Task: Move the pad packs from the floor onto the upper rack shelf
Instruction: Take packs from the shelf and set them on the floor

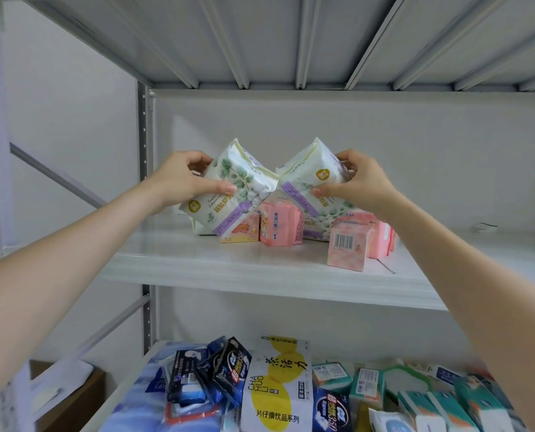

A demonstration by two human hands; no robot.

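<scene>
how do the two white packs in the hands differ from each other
The left pack, in the left hand, tilts with its top to the right; the right pack, in the right hand, tilts the other way. The left pack's gold badge sits low, the right pack's sits high. Both are white with green leaves and a purple band.
</scene>
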